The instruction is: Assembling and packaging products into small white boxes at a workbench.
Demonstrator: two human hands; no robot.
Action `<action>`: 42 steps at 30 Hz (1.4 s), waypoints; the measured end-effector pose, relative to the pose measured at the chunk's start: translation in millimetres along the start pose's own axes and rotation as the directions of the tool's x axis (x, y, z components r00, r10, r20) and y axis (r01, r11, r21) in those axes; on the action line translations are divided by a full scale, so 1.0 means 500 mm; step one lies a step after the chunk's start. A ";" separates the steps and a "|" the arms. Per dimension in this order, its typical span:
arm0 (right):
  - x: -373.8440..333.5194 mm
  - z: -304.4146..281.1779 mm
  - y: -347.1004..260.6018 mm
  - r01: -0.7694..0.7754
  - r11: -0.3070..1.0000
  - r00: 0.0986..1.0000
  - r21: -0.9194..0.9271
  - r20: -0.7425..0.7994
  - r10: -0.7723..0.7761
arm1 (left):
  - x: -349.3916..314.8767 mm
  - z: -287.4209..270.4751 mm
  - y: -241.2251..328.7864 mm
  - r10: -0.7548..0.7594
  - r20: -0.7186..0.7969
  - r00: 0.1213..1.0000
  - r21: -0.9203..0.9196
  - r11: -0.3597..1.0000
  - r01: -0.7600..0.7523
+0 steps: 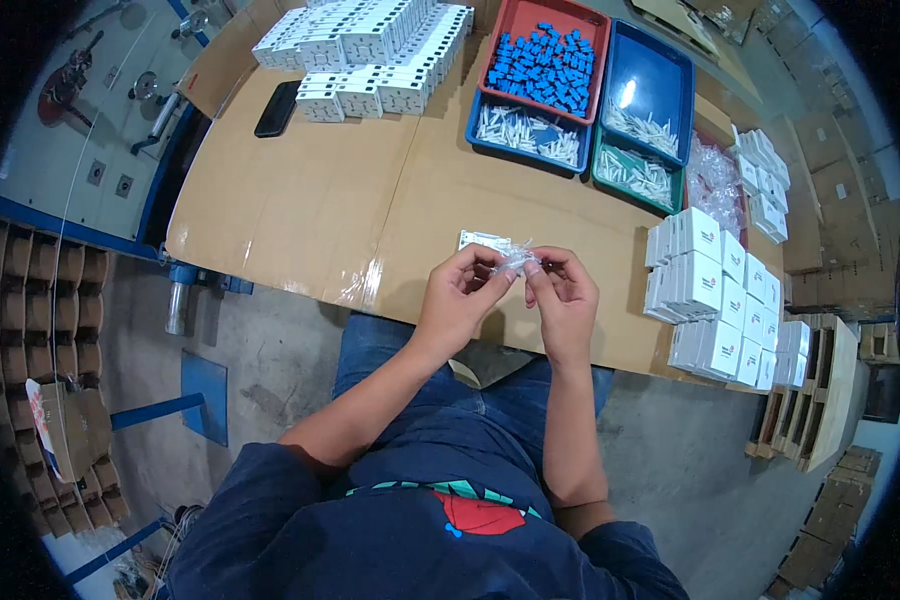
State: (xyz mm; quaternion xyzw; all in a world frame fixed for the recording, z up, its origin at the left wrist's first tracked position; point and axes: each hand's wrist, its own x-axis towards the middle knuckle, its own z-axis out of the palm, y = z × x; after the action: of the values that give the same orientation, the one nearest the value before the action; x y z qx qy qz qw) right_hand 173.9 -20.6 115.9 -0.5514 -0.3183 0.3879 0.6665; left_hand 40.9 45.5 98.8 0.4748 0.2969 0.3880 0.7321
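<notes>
Head view: clear crumpled plastic (516,257) sits between the left hand (456,305) and right hand (568,305), both pinching it with fingers drawn together, by the near edge of the surface (280,190); a flat white piece (478,239) lies just beyond, nearer the left hand, long axis unclear

Clear plastic (516,257) partly hidden, white stacks (402,96) cropped

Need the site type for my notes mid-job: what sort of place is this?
Probably a packing or assembly workshop: trays of small blue and whitish parts, stacked white boxes and wooden pallets suggest it.
</notes>
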 end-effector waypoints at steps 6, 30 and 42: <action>-0.001 -0.001 0.002 0.006 1.000 1.000 0.000 -0.015 -0.006 | -0.007 -0.008 0.003 -0.011 0.043 0.999 0.111 0.994 0.006; -0.003 -0.004 0.002 0.018 0.998 1.000 -0.066 -0.003 -0.018 | -0.007 -0.004 0.019 -0.014 0.018 1.000 -0.008 1.000 0.014; -0.009 -0.001 -0.010 0.028 0.999 0.998 -0.042 0.053 -0.026 | -0.001 -0.014 0.018 0.029 0.053 0.998 0.027 0.999 -0.031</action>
State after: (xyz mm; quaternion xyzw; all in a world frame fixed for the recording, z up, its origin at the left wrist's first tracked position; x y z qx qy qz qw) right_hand 173.1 -25.4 120.7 -0.5507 -0.3514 0.3863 0.6512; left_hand 32.5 50.7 104.7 0.4994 0.2759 0.3822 0.7269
